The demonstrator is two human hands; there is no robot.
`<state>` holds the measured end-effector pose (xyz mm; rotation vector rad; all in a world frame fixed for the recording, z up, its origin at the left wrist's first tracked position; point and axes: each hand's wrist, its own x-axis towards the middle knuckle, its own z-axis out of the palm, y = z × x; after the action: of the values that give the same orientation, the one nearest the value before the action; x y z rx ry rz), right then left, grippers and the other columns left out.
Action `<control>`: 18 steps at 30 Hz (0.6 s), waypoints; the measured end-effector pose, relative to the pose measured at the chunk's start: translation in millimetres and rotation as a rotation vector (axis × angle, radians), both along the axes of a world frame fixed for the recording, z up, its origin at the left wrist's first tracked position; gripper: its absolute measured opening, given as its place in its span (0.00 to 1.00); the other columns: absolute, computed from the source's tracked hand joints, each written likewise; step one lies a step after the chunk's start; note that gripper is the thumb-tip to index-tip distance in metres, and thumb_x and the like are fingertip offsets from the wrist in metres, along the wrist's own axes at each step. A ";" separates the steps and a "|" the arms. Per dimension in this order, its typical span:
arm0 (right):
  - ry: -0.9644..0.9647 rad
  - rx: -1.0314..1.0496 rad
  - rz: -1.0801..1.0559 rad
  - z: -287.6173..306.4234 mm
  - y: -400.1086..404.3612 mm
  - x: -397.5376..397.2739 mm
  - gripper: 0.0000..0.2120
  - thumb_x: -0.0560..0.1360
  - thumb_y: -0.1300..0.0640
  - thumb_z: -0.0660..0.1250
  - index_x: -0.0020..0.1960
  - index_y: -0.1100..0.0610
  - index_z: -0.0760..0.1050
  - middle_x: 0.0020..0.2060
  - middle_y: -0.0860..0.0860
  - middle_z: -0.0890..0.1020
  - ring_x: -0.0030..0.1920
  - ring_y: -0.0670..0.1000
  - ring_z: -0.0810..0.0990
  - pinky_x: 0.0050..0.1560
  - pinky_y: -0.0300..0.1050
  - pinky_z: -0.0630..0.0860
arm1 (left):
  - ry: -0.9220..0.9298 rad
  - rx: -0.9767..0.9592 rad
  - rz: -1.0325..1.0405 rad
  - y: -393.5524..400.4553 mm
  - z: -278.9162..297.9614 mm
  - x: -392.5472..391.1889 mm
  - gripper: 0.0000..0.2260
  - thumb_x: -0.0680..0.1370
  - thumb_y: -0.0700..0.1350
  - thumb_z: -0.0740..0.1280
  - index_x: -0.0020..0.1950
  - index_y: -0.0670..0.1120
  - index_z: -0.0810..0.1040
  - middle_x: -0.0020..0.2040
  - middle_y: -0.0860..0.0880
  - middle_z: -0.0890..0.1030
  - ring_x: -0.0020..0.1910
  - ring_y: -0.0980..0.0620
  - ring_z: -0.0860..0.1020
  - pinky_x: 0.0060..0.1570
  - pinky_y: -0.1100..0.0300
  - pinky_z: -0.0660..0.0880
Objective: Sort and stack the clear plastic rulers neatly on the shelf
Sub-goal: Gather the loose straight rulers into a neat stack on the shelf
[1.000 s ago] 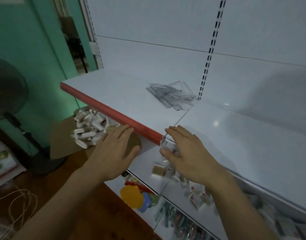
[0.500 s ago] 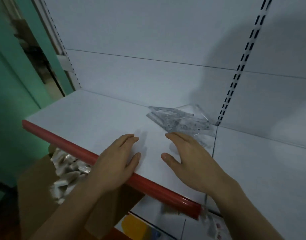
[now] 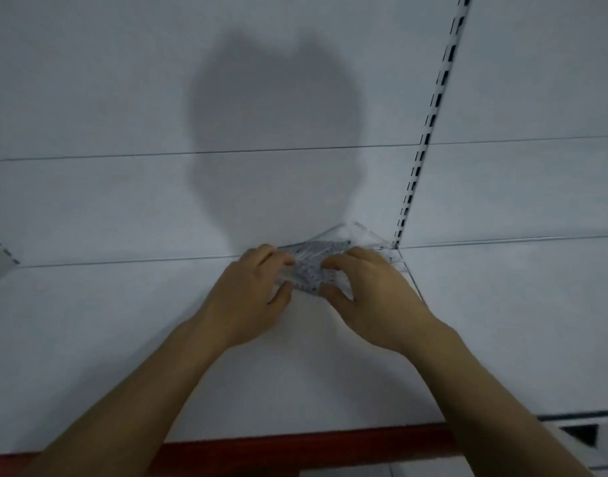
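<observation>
A loose pile of clear plastic rulers with printed scales lies at the back of the white shelf, against the rear panel. One clear triangular piece sticks out to the upper right. My left hand grips the pile's left end with curled fingers and thumb. At the pile's right end, my right hand pinches it, fingers bent over the top. Both hands cover parts of the pile.
The shelf has a red front edge. A slotted upright rail runs up the white back panel just right of the pile. A second shelf board adjoins on the right.
Both hands moved forward from the shelf's front edge to the back and took hold of the ruler pile. The camera moved closer and now looks straight at the shelf.
</observation>
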<state>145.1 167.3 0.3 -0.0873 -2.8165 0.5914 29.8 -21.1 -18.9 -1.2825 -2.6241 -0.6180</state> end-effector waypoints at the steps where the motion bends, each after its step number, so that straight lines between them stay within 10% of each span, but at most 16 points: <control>1: 0.015 0.006 -0.029 -1.4 -3.6 -9.2 0.18 0.79 0.51 0.68 0.66 0.56 0.78 0.60 0.55 0.80 0.60 0.58 0.76 0.59 0.57 0.76 | 0.008 0.022 -0.025 -0.1 -0.2 -9.4 0.21 0.77 0.54 0.57 0.64 0.45 0.77 0.58 0.48 0.77 0.55 0.47 0.77 0.54 0.48 0.77; 18: 0.053 0.166 -0.237 -41.0 -27.3 -63.4 0.23 0.74 0.49 0.61 0.66 0.51 0.79 0.61 0.53 0.80 0.62 0.59 0.76 0.59 0.60 0.72 | -0.128 0.208 -0.019 -10.5 -39.2 -61.8 0.22 0.70 0.51 0.60 0.61 0.45 0.79 0.58 0.44 0.77 0.58 0.41 0.76 0.60 0.45 0.74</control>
<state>81.8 140.1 -40.7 -0.3619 -2.7363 0.3005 -32.0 -31.6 -58.1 -1.2440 -2.5647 -0.9778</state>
